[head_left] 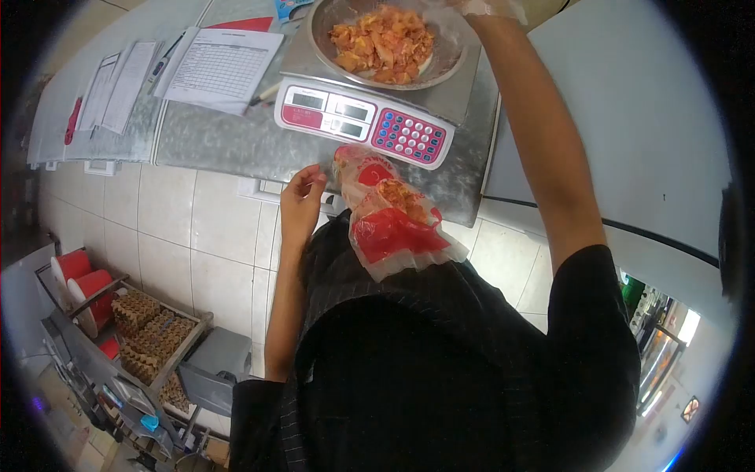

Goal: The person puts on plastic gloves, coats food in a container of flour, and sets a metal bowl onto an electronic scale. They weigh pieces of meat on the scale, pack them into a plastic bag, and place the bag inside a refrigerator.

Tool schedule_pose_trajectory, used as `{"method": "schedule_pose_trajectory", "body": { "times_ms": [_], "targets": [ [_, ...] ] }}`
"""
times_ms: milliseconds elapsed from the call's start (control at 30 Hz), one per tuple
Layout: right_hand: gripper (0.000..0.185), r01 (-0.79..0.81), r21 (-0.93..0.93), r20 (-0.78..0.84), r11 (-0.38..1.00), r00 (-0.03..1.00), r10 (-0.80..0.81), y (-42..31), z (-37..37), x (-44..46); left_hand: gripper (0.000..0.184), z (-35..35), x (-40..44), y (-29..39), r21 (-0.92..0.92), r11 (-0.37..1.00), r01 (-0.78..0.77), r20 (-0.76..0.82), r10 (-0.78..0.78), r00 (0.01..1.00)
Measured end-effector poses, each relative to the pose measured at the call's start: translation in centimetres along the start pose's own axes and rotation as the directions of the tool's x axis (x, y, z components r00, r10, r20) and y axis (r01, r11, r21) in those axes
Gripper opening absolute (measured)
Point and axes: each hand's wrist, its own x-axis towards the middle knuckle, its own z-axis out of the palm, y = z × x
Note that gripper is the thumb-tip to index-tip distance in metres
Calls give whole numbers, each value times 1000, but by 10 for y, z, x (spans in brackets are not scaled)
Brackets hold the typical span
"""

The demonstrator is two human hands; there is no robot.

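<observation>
A metal bowl point(451, 77) with pieces of orange marinated meat point(383, 41) stands on a scale point(366, 124) with a white and pink front panel. My right hand point(494, 8) is at the bowl's right rim, at the top edge of the view, with clear plastic about it; its fingers are hidden. Bare and empty, my left hand point(305, 190) hangs at the table's front edge with its fingers curled loosely apart. Just right of it, a clear plastic bag with red print point(389, 232) lies against my apron and the table edge, with some orange food inside.
Printed forms point(219, 67), more papers point(130, 79), pens and a red-handled tool point(73, 120) lie on the metal table point(212, 141) at the left. Egg trays point(153, 338) and a grey chair point(212, 358) stand at the lower left. A white surface point(629, 118) is at the right.
</observation>
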Motion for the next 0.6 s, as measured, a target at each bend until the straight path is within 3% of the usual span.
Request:
{"method": "schedule_pose_trajectory", "body": {
  "times_ms": [100, 167, 200, 233, 267, 300, 333, 367, 400, 433, 467, 500, 533, 600],
  "targets": [
    [26, 63, 20, -85, 998, 994, -61, 0, -15, -10, 31, 0, -11, 25, 13, 999, -36, 25, 36, 999],
    [22, 161, 77, -148, 984, 978, -149, -10, -33, -40, 25, -1, -26, 51, 54, 993, -110, 130, 102, 986],
    [22, 218, 105, -175, 970, 965, -197, -18, -42, -56, 29, -3, -35, 61, 140, 952, -271, 226, 235, 945],
    [23, 149, 273, -97, 950, 987, -127, -22, -46, -71, 34, -6, -45, 73, 207, 881, -425, 326, 348, 879],
    [25, 58, 425, -18, 903, 998, -56, -26, -49, -87, 35, -5, -57, 91, 213, 854, -475, 415, 361, 835],
    [27, -191, 617, 242, 763, 969, 47, -31, -44, -121, 38, 0, -67, 103, 215, 827, -520, 495, 366, 788],
    [30, -326, 669, 430, 669, 903, 9, -47, -43, -161, 38, 4, -71, 102, 215, 834, -509, 471, 368, 802],
    [32, -549, 521, 691, 654, 721, 55, -49, -24, -195, 35, 7, -73, 102, 231, 763, -604, 530, 421, 736],
    [32, -454, 416, 776, 788, 629, -47, -54, -8, -219, 33, 10, -75, 101, 244, 680, -691, 591, 460, 662],
    [29, -360, 383, 805, 850, 581, -117, -77, -5, -228, 33, 13, -73, 98, 254, 683, -685, 580, 459, 673],
    [28, -179, 420, 664, 890, 729, -166, -80, 24, -257, 28, 16, -70, 92, 280, 679, -679, 617, 415, 669],
    [28, -180, 427, 662, 886, 730, -170, -91, 30, -252, 23, 17, -67, 87, 303, 672, -676, 656, 368, 659],
    [29, 1, 261, 824, 965, 521, -224, -100, 36, -241, 23, 19, -66, 83, 307, 669, -677, 660, 363, 658],
    [29, 219, 127, 937, 967, 294, -190, -95, 63, -233, 15, 21, -62, 81, 371, 684, -629, 729, 206, 653]
  ]
}}
